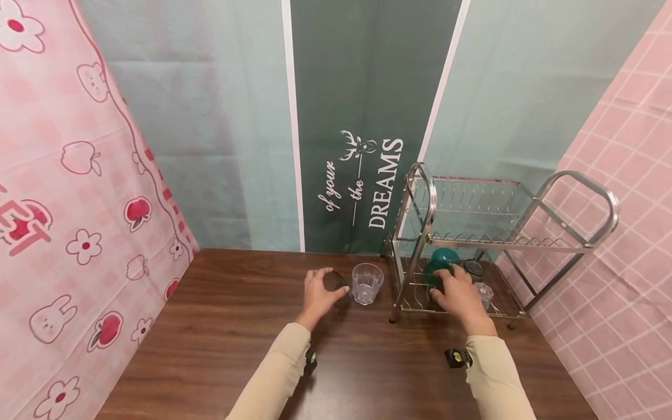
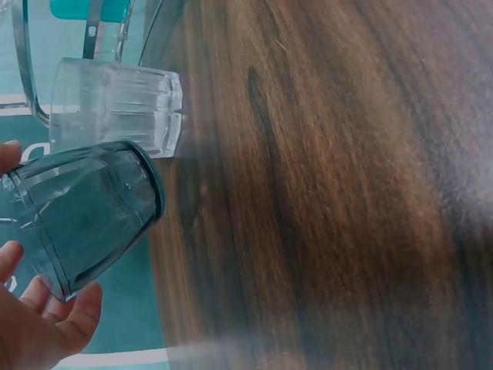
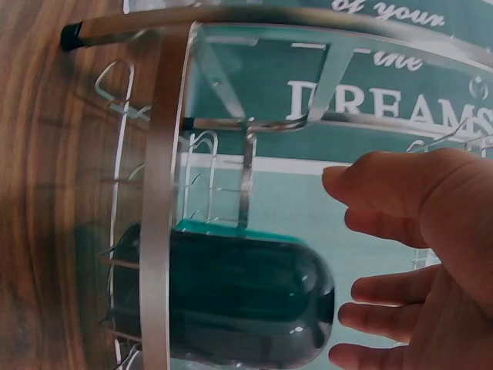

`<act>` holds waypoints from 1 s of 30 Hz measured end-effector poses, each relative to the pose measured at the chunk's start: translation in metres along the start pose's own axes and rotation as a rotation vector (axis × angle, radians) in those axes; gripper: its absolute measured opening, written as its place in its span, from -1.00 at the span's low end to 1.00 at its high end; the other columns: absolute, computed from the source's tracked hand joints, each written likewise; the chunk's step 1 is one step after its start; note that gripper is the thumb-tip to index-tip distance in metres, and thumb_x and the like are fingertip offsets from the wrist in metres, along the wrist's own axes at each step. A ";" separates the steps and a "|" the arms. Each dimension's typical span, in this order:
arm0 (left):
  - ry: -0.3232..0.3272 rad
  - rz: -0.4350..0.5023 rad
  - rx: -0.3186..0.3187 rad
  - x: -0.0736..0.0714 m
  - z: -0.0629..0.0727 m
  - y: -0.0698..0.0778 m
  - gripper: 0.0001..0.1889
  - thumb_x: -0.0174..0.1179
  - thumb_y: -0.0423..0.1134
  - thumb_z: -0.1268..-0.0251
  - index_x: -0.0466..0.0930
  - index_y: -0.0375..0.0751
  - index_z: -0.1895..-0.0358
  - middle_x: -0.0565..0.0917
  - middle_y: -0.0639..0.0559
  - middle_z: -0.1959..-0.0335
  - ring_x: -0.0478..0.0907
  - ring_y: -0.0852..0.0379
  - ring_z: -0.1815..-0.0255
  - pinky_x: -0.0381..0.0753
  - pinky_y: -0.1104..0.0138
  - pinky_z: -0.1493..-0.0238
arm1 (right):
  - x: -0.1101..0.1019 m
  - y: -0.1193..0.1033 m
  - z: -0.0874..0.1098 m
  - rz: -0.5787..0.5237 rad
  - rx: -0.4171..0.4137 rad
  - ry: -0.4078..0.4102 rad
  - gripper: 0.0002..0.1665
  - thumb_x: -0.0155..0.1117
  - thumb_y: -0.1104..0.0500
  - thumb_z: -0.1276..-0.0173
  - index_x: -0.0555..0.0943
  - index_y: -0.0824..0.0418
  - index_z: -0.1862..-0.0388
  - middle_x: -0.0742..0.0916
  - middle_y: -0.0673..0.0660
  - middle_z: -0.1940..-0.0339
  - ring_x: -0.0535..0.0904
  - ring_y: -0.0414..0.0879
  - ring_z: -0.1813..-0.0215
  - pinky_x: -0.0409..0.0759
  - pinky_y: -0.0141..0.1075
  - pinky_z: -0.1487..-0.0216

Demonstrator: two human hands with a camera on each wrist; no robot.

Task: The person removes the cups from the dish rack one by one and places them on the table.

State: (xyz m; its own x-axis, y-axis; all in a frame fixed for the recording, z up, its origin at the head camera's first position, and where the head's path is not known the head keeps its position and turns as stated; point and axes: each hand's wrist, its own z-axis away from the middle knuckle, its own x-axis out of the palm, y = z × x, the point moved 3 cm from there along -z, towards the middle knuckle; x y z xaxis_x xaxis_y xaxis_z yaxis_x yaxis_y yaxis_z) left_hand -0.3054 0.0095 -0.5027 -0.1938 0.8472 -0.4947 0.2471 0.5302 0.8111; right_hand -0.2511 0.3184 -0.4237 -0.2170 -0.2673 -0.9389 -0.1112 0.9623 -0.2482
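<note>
My left hand pinches a dark tinted glass tumbler near its rim, thumb and fingers on opposite sides. The tumbler is tilted, its base toward the wooden table. Just right of it stands a clear glass tumbler, upright on the table. At the lower level of the metal dish rack, my right hand has its fingers spread and relaxed. In the right wrist view, a teal glass lies beyond a rack bar, its rounded end facing the fingertips with a small gap between.
A two-tier metal dish rack stands at the table's back right. On its lower tier, a dark glass and a small clear glass sit right of the teal one. Printed cloth hangs behind the wooden table.
</note>
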 end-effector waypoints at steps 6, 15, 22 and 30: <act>-0.031 -0.072 0.022 0.005 -0.004 0.001 -0.37 0.49 -0.04 0.22 0.55 -0.20 -0.01 0.39 -0.13 0.11 0.34 -0.13 -0.03 0.38 0.10 -0.01 | 0.003 0.009 -0.003 -0.009 0.013 0.006 -0.44 0.31 0.15 -0.19 0.45 0.40 -0.11 0.29 0.58 -0.19 0.18 0.53 -0.16 0.27 0.36 0.08; -0.080 -0.117 0.038 0.011 -0.013 0.008 -0.38 0.49 -0.03 0.21 0.56 -0.20 -0.01 0.37 -0.12 0.10 0.31 -0.11 0.00 0.40 0.10 0.03 | 0.005 0.020 -0.009 -0.012 0.046 -0.007 -0.39 0.30 0.14 -0.20 0.40 0.43 -0.17 0.25 0.60 -0.21 0.14 0.53 -0.18 0.17 0.40 0.04; -0.116 -0.160 0.027 0.016 -0.019 0.008 -0.38 0.50 -0.05 0.22 0.57 -0.20 -0.02 0.37 -0.13 0.07 0.30 -0.10 0.00 0.40 0.13 0.02 | 0.009 0.026 -0.011 0.002 0.070 -0.031 -0.36 0.29 0.12 -0.21 0.38 0.42 -0.19 0.26 0.61 -0.21 0.15 0.54 -0.17 0.18 0.39 0.04; -0.147 -0.208 0.050 0.022 -0.019 0.002 -0.37 0.51 -0.10 0.21 0.57 -0.24 -0.04 0.37 -0.17 0.08 0.30 -0.11 0.03 0.42 0.13 0.05 | 0.015 0.031 -0.013 -0.029 0.096 -0.075 -0.35 0.27 0.12 -0.23 0.36 0.43 -0.22 0.25 0.62 -0.20 0.13 0.56 -0.17 0.16 0.40 0.03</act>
State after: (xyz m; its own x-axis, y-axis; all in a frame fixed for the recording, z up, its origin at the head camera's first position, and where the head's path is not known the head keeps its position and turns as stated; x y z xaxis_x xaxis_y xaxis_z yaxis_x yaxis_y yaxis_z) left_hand -0.3273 0.0285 -0.5058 -0.1063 0.7135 -0.6926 0.2634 0.6918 0.6723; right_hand -0.2704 0.3432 -0.4428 -0.1415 -0.2941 -0.9452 -0.0224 0.9556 -0.2940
